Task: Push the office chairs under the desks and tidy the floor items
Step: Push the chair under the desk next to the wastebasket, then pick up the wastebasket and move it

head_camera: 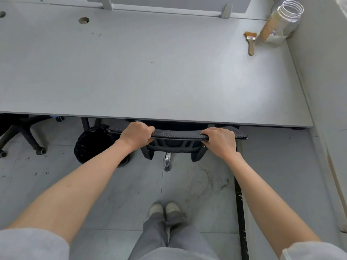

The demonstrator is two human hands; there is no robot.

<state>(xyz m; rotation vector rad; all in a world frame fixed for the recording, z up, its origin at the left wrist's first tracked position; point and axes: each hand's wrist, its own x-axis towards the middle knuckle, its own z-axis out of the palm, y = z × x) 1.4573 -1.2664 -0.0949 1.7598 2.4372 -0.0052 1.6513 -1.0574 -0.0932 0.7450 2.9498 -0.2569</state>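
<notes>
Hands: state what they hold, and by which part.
Both the left hand and right hand grip the office chair by the top edge of its backrest.

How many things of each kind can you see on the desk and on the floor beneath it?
Office chairs: 2, one gripped, one at left
Black bins: 1
Paintbrushes: 1
Clear jars: 1
Total: 5

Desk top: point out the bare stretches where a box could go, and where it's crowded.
The desk is bare from the round cable hole across to the paintbrush, and down to the front edge above both hands. The far right corner is crowded: the paintbrush lies beside a clear jar against the wall.
</notes>
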